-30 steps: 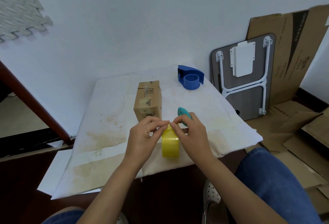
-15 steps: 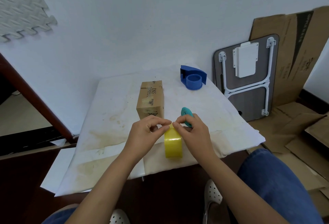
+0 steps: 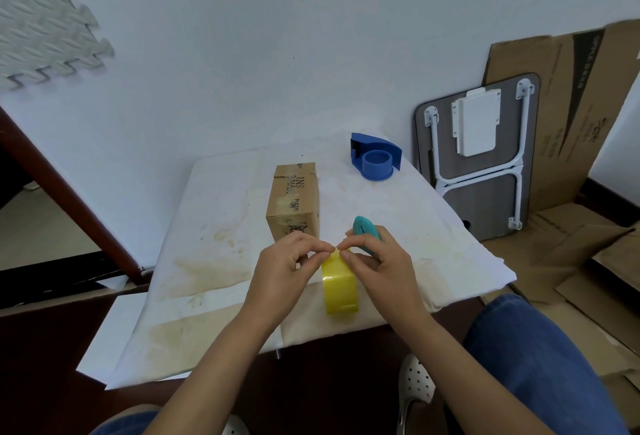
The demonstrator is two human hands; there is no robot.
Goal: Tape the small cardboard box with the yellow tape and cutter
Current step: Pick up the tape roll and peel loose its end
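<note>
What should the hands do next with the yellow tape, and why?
Probably peel the loose end free: fingers of the left hand and right hand pinch the top of the yellow tape roll, and no strip reaches the cardboard box yet.

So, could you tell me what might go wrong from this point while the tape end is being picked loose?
1. The right hand pinches at the yellow tape roll while also holding the teal cutter; the cutter might slip or nick a finger.
2. The roll stands on edge near the table's front edge; a tug from the left hand could roll it off.
3. The freed end may restick before reaching the cardboard box.
</note>
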